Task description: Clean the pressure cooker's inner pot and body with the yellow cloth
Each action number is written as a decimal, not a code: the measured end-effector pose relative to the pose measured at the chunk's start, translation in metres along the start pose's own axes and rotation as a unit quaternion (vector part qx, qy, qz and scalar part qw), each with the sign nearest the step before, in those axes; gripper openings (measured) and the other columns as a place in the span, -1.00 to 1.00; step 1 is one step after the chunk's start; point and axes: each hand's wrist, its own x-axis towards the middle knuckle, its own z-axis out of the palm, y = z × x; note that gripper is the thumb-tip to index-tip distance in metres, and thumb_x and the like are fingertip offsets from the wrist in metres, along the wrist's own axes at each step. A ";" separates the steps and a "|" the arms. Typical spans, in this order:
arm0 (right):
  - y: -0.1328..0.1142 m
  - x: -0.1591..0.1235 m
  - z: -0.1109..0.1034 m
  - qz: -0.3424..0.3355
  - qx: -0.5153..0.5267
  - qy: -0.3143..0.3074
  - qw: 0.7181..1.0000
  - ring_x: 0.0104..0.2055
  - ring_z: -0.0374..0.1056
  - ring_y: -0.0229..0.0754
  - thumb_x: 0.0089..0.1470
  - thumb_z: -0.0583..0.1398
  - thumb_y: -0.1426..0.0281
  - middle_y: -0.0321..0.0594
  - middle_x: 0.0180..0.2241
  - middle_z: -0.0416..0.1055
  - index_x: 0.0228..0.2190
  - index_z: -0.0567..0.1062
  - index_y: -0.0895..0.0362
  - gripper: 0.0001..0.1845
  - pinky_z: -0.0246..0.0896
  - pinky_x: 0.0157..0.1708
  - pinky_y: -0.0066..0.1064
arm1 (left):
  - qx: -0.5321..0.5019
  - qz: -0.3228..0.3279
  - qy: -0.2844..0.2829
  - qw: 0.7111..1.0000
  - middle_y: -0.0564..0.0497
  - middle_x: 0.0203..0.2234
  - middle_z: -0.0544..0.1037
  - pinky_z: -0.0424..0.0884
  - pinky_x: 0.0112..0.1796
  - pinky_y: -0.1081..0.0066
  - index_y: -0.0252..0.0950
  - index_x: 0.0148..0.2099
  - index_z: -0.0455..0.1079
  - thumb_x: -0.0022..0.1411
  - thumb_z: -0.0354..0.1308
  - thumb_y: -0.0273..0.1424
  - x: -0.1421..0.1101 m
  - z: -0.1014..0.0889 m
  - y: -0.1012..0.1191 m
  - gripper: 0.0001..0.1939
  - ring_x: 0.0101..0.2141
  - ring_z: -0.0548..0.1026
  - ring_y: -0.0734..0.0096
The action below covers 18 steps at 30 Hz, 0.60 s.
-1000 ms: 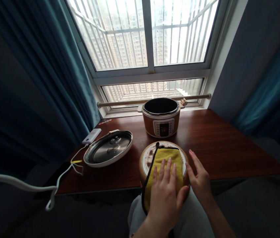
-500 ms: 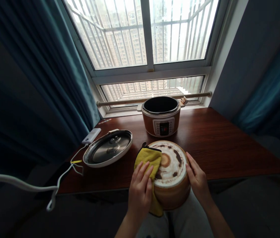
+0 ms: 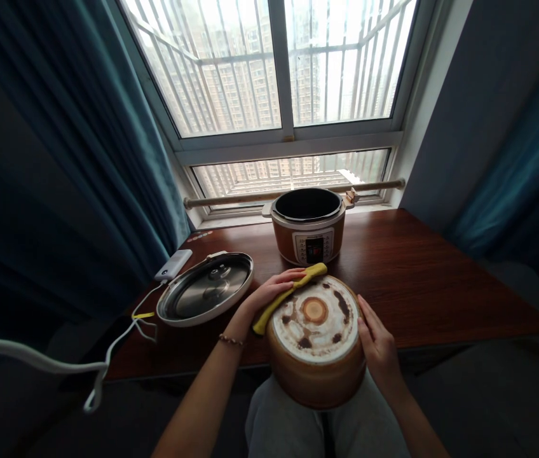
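Observation:
A brown ceramic inner pot (image 3: pixel 317 383) rests upside down on my lap against the table's front edge, its whitish base tilted up and marked with dark brown stains. My left hand (image 3: pixel 273 287) presses a folded yellow cloth (image 3: pixel 316 270) along the pot's upper left side, its fingers laid over the cloth. On the opposite side, my right hand (image 3: pixel 381 346) grips the pot's wall, fingertips near the base's rim and the thumb out of sight. Behind the pot stands an electric cooker (image 3: pixel 283 236) without a lid, its dark inside and front control panel showing.
An upturned lid (image 3: pixel 207 313) with a shiny metal inside lies left on the wooden table (image 3: pixel 422 273). Beyond it is a white power bank (image 3: pixel 174 264), with a white cable (image 3: pixel 121 340) running off the table's left edge. A barred window and blue curtains surround the table.
My left hand has moved the yellow cloth off the pot's base, up and around to its far left side. More of the stained base shows. My right hand keeps its grip.

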 end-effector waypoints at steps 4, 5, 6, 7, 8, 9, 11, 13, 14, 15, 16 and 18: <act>-0.003 -0.002 0.004 0.010 0.011 0.018 1.000 0.18 0.05 -0.09 0.15 -0.06 0.27 -0.11 0.14 0.13 0.10 0.21 0.18 -0.49 -0.09 0.18 -0.08 | -0.092 -0.069 -0.028 0.993 -0.12 0.02 0.39 0.16 0.06 0.11 -0.31 0.08 0.30 0.10 0.05 -0.38 0.019 -0.003 -0.011 -0.54 -0.02 0.38 0.14; -0.004 -0.002 0.005 0.012 0.015 0.023 1.000 0.18 0.05 -0.08 0.15 -0.07 0.27 -0.10 0.14 0.13 0.10 0.21 0.18 -0.49 -0.09 0.18 -0.08 | -0.112 -0.079 -0.022 0.990 -0.12 0.01 0.40 0.18 0.04 0.11 -0.30 0.09 0.29 0.12 0.02 -0.37 0.020 -0.003 -0.015 -0.55 -0.04 0.40 0.16; -0.004 -0.002 0.006 0.014 0.018 0.027 0.999 0.18 0.05 -0.08 0.15 -0.07 0.27 -0.10 0.14 0.13 0.10 0.21 0.18 -0.49 -0.09 0.18 -0.08 | -0.125 -0.083 -0.014 0.989 -0.11 0.00 0.41 0.19 0.04 0.12 -0.29 0.09 0.28 0.14 -0.01 -0.36 0.020 -0.003 -0.019 -0.55 -0.06 0.42 0.18; -0.005 -0.002 0.007 0.016 0.021 0.029 0.999 0.18 0.05 -0.08 0.15 -0.07 0.27 -0.10 0.14 0.13 0.10 0.21 0.18 -0.49 -0.09 0.18 -0.08 | -0.131 -0.084 -0.003 0.988 -0.09 -0.01 0.42 0.21 0.03 0.14 -0.28 0.09 0.28 0.15 -0.04 -0.35 0.019 -0.003 -0.022 -0.56 -0.06 0.42 0.21; -0.005 -0.003 0.007 0.018 0.024 0.031 0.999 0.18 0.05 -0.08 0.16 -0.07 0.27 -0.10 0.14 0.13 0.10 0.21 0.18 -0.49 -0.10 0.18 -0.08 | -0.132 -0.085 0.007 0.988 -0.08 -0.02 0.43 0.22 0.03 0.16 -0.27 0.09 0.28 0.16 -0.06 -0.35 0.018 -0.002 -0.025 -0.57 -0.07 0.43 0.23; -0.006 -0.003 0.008 0.020 0.025 0.032 0.999 0.18 0.04 -0.09 0.16 -0.07 0.27 -0.10 0.14 0.13 0.10 0.21 0.18 -0.49 -0.10 0.18 -0.09 | -0.128 -0.088 0.017 0.988 -0.07 -0.02 0.43 0.24 0.02 0.18 -0.26 0.08 0.29 0.16 -0.07 -0.36 0.017 -0.002 -0.026 -0.57 -0.07 0.43 0.25; -0.006 -0.003 0.009 0.025 0.028 0.033 0.999 0.18 0.04 -0.10 0.16 -0.08 0.27 -0.11 0.14 0.13 0.10 0.21 0.17 -0.49 -0.10 0.18 -0.10 | -0.120 -0.096 0.029 0.988 -0.06 -0.04 0.45 0.26 0.01 0.19 -0.26 0.07 0.30 0.15 -0.07 -0.37 0.016 -0.002 -0.024 -0.58 -0.08 0.44 0.27; -0.006 -0.003 0.010 0.029 0.033 0.034 0.998 0.18 0.03 -0.11 0.16 -0.08 0.27 -0.11 0.14 0.12 0.10 0.21 0.16 -0.50 -0.11 0.18 -0.11 | -0.116 -0.097 0.032 0.988 -0.07 -0.06 0.46 0.26 0.01 0.19 -0.27 0.05 0.31 0.15 -0.06 -0.38 0.015 -0.002 -0.020 -0.59 -0.08 0.44 0.27; -0.006 -0.003 0.010 0.031 0.035 0.035 0.998 0.18 0.03 -0.11 0.16 -0.08 0.27 -0.11 0.14 0.12 0.10 0.21 0.17 -0.50 -0.11 0.19 -0.12 | -0.117 -0.093 0.036 0.988 -0.07 -0.07 0.47 0.26 0.01 0.19 -0.28 0.03 0.33 0.14 -0.05 -0.38 0.015 -0.002 -0.018 -0.60 -0.07 0.44 0.27; -0.006 -0.003 0.010 0.033 0.038 0.035 0.998 0.18 0.03 -0.11 0.16 -0.08 0.26 -0.11 0.14 0.12 0.10 0.21 0.17 -0.49 -0.12 0.19 -0.12 | -0.118 -0.089 0.041 0.988 -0.07 -0.09 0.49 0.26 0.01 0.18 -0.28 0.00 0.35 0.14 -0.04 -0.38 0.014 -0.002 -0.017 -0.62 -0.08 0.44 0.27; -0.007 -0.004 0.010 0.035 0.041 0.035 0.998 0.18 0.02 -0.11 0.16 -0.08 0.26 -0.10 0.15 0.12 0.10 0.21 0.19 -0.49 -0.12 0.19 -0.12 | -0.119 -0.086 0.047 0.988 -0.07 -0.12 0.50 0.27 0.00 0.17 -0.29 -0.03 0.37 0.14 -0.04 -0.38 0.013 -0.001 -0.016 -0.65 -0.08 0.44 0.26; -0.008 -0.004 0.010 0.038 0.048 0.035 0.997 0.18 0.02 -0.11 0.16 -0.08 0.25 -0.09 0.14 0.12 0.09 0.21 0.21 -0.48 -0.13 0.19 -0.13 | -0.112 -0.080 0.063 0.988 -0.08 -0.19 0.54 0.31 -0.03 0.15 -0.32 -0.12 0.42 0.16 -0.04 -0.34 0.010 0.001 -0.019 -0.69 -0.09 0.45 0.22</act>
